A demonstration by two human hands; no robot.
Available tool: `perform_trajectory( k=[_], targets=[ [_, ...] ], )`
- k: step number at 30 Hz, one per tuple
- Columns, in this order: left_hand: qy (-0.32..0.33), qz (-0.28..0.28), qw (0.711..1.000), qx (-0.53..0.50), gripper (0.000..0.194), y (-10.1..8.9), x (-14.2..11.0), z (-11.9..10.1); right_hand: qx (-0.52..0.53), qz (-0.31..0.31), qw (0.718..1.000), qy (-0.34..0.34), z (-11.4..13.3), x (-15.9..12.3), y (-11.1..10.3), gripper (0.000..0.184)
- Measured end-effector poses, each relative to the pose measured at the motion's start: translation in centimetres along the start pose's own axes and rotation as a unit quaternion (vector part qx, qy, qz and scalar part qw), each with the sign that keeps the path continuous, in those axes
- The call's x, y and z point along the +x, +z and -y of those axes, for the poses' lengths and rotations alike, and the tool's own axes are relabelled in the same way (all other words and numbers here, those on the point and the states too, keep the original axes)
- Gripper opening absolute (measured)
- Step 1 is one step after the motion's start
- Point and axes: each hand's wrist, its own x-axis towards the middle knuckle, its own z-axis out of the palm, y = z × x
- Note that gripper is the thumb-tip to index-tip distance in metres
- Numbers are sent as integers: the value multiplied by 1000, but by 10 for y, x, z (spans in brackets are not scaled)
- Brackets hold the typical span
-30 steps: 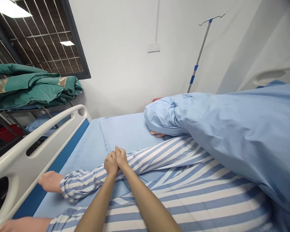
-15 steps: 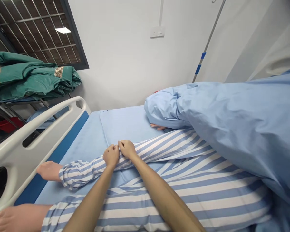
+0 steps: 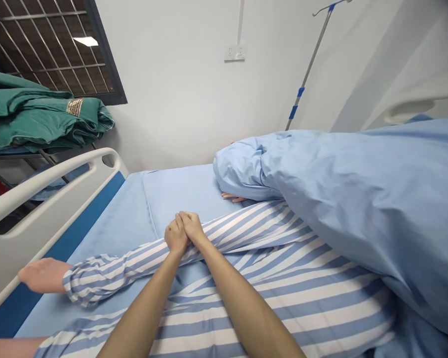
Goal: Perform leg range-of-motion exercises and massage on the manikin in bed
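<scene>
My left hand [image 3: 176, 235] and my right hand [image 3: 192, 227] are closed side by side, touching each other, on the far trouser leg [image 3: 235, 226] around knee height. Their fingers curl down onto the blue-and-white striped cloth; the fingertips are hidden. The trousers clothe a figure lying on the bed. Its far bare foot [image 3: 47, 275] sticks out of a bunched cuff at the left. The near trouser leg [image 3: 201, 323] runs beneath my forearms. A light blue quilt [image 3: 332, 184] covers the upper part of the figure, and some fingers [image 3: 233, 197] show under its edge.
A white bed end board [image 3: 56, 209] stands at the left beyond the feet. The light blue mattress sheet [image 3: 179, 191] shows behind the far leg. Green folded bedding [image 3: 48, 119] lies on a rack. An IV pole [image 3: 309, 69] stands by the wall.
The view has shifted right. My hands have moved along the far leg, away from the foot, and now press together instead of being two fists slightly apart.
</scene>
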Motion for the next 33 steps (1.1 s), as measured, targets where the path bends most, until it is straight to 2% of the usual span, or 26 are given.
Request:
perform_trajectory(
  k=[2, 5, 7, 9, 12, 15, 18, 22, 25, 28, 31, 33],
  targets=[
    [19, 17, 999, 25, 36, -1, -2, 1, -124, -5, 991, -38, 11, -2, -6, 40],
    [35, 34, 998, 42, 29, -2, -2, 1, -308, 3, 945, -112, 27, -6, -18, 34],
    [31, 35, 998, 40, 30, -1, -3, 1, -367, 10, 923, -117, 30, -8, -23, 33],
    [24, 24, 999, 17, 40, -1, -3, 1, -373, 11, 923, -89, 24, -9, -27, 36],
    [15, 20, 999, -28, 54, 0, 1, -4, -318, -14, 947, -53, 10, -5, -29, 42],
    [26, 40, 994, -103, 54, 2, 7, -17, -227, -47, 971, -56, 2, 0, -33, 46],
    [16, 25, 985, -168, 55, 9, 6, -31, -136, -65, 987, -53, 2, 3, -37, 46],
    [12, 27, 993, -115, 53, 18, -6, -37, -82, -81, 993, -28, 4, 3, -39, 45],
    [11, 30, 997, -66, 55, 19, -13, -35, -115, -77, 990, -11, 9, 5, -41, 46],
    [29, 31, 999, -23, 47, 20, -13, -35, -237, -50, 970, 3, 20, 9, -50, 42],
    [55, 43, 997, 15, 34, 22, -14, -37, -350, 5, 935, -55, 28, 7, -65, 36],
    [57, 47, 997, 16, 38, 24, -16, -38, -366, 30, 926, -90, 26, 3, -76, 37]
  ],
)
